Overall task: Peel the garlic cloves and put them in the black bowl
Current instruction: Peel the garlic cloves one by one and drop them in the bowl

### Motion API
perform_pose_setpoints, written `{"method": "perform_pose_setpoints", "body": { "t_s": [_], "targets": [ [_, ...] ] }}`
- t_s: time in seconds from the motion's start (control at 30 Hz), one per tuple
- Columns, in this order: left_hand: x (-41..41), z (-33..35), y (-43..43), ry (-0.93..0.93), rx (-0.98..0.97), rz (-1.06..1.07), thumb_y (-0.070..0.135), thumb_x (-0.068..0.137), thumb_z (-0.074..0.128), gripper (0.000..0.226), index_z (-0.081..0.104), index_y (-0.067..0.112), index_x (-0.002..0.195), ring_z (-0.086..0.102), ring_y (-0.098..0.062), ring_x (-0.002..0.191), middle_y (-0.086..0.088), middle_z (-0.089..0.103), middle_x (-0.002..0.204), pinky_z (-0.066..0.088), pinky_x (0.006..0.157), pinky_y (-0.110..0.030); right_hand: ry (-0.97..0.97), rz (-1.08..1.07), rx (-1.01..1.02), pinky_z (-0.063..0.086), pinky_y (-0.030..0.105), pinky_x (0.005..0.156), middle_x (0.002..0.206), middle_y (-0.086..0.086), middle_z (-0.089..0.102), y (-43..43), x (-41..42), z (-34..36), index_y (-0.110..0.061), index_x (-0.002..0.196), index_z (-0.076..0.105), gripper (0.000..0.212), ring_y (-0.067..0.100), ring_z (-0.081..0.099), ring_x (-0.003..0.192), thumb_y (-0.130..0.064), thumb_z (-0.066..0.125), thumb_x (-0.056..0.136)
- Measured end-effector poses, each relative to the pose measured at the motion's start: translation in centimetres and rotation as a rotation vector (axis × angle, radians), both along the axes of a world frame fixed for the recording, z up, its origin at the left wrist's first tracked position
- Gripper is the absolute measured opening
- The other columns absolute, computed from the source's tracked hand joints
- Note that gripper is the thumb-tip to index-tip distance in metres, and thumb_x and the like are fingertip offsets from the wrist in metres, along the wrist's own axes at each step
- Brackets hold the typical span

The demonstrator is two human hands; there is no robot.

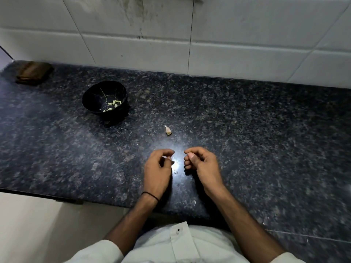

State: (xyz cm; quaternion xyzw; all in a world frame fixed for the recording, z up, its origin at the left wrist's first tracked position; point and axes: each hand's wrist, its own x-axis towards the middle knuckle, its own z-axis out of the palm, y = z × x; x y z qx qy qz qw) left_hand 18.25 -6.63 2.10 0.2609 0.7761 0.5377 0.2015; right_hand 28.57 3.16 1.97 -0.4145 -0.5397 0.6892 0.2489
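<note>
The black bowl [89,99] stands on the dark granite counter at the back left, with several pale peeled garlic cloves [112,105] in its bottom. One unpeeled garlic clove [168,130] lies loose on the counter between the bowl and my hands. My left hand [158,171] hovers low over the counter, its fingers curled around a small pale piece that looks like a garlic clove [169,158]. A short gap to its right is my right hand [202,164], thumb pressed against the curled fingers. Nothing shows clearly in that hand.
A brown block-like object [32,73] sits in the counter's far left corner. A white tiled wall [190,35] rises behind the counter. The counter's front edge [57,198] runs below my left wrist. Small peel scraps [175,171] lie by my hands.
</note>
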Motion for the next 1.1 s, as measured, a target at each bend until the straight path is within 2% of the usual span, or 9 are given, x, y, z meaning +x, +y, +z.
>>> {"method": "perform_pose_setpoints", "body": {
  "t_s": [0.1, 0.27, 0.37, 0.53, 0.6, 0.7, 0.77, 0.87, 1.1],
  "targets": [
    [1.4, -0.2, 0.1, -0.237, 0.037, -0.057, -0.002, 0.093, 0.058, 0.024, 0.071, 0.018, 0.097, 0.069, -0.014, 0.087, 0.002, 0.074, 0.096, 0.054, 0.078, -0.026, 0.024, 0.003, -0.016, 0.054, 0.035, 0.059, 0.079, 0.012, 0.071, -0.2, -0.4, -0.1, -0.009, 0.096, 0.063, 0.016, 0.025, 0.063, 0.067, 0.001, 0.051, 0.1],
    [1.4, -0.2, 0.4, -0.377, 0.093, -0.074, -0.001, 0.093, 0.061, 0.023, 0.067, 0.016, 0.107, 0.069, -0.01, 0.087, 0.001, 0.075, 0.098, 0.051, 0.073, -0.022, 0.032, -0.016, 0.006, 0.056, 0.031, 0.071, 0.087, 0.011, 0.077, -0.1, -0.5, -0.7, -0.01, 0.092, 0.065, 0.008, 0.022, 0.071, 0.076, -0.005, 0.061, 0.097],
    [1.2, -0.4, 0.5, -0.361, 0.098, -0.097, -0.001, 0.091, 0.065, 0.025, 0.067, 0.017, 0.108, 0.067, -0.009, 0.088, -0.003, 0.073, 0.099, 0.051, 0.074, -0.024, 0.023, -0.015, -0.01, 0.058, 0.038, 0.076, 0.086, 0.014, 0.076, -0.3, -0.5, -0.9, -0.01, 0.086, 0.071, 0.008, 0.028, 0.072, 0.082, -0.005, 0.068, 0.092],
    [0.8, -0.9, 0.6, -0.277, 0.098, -0.115, 0.003, 0.089, 0.07, 0.015, 0.072, 0.015, 0.096, 0.07, -0.024, 0.088, -0.004, 0.074, 0.092, 0.057, 0.079, -0.034, -0.053, -0.004, 0.038, 0.052, 0.021, 0.063, 0.076, 0.009, 0.075, -0.2, -0.4, -0.9, -0.007, 0.083, 0.074, 0.009, 0.011, 0.067, 0.068, -0.009, 0.071, 0.091],
    [0.5, -0.9, 0.6, -0.304, 0.103, -0.088, 0.003, 0.089, 0.07, 0.009, 0.072, 0.011, 0.091, 0.07, -0.03, 0.081, -0.009, 0.074, 0.085, 0.058, 0.075, -0.04, -0.082, -0.002, 0.032, 0.047, 0.021, 0.058, 0.069, 0.005, 0.071, -0.2, -0.4, -1.1, -0.009, 0.082, 0.074, 0.012, 0.009, 0.06, 0.062, -0.013, 0.069, 0.093],
    [0.0, -0.8, 0.8, -0.297, 0.115, -0.072, -0.001, 0.09, 0.066, 0.009, 0.071, 0.005, 0.086, 0.065, -0.021, 0.068, -0.012, 0.072, 0.078, 0.055, 0.064, -0.034, -0.111, 0.025, 0.041, 0.04, 0.02, 0.051, 0.065, 0.002, 0.065, -0.1, -0.5, -1.5, -0.007, 0.086, 0.074, 0.014, 0.007, 0.049, 0.054, -0.011, 0.065, 0.095],
    [-0.4, -1.0, 1.1, -0.287, 0.104, -0.08, -0.001, 0.091, 0.064, 0.011, 0.07, 0.006, 0.085, 0.062, -0.015, 0.065, -0.008, 0.071, 0.074, 0.052, 0.06, -0.03, -0.146, 0.044, 0.084, 0.043, 0.019, 0.056, 0.078, 0.005, 0.071, 0.1, -0.6, -1.6, -0.008, 0.087, 0.076, 0.012, 0.006, 0.056, 0.059, -0.008, 0.066, 0.094],
    [-0.8, -1.6, 1.2, -0.305, 0.083, -0.082, 0.0, 0.093, 0.061, 0.013, 0.068, 0.008, 0.084, 0.059, -0.01, 0.064, -0.004, 0.068, 0.072, 0.048, 0.06, -0.025, -0.185, 0.078, 0.133, 0.052, 0.02, 0.071, 0.094, 0.007, 0.073, 0.3, -0.6, -1.9, -0.01, 0.088, 0.077, 0.011, 0.012, 0.069, 0.079, -0.008, 0.067, 0.093],
    [-1.2, -2.3, 1.3, -0.274, 0.07, -0.151, 0.003, 0.094, 0.061, 0.013, 0.07, 0.012, 0.089, 0.063, -0.012, 0.073, -0.002, 0.071, 0.082, 0.052, 0.067, -0.028, -0.258, 0.097, 0.201, 0.056, 0.033, 0.083, 0.093, -0.002, 0.072, 0.4, -0.6, -2.5, -0.019, 0.083, 0.075, 0.012, 0.011, 0.069, 0.086, -0.019, 0.068, 0.093]
  ]
}}
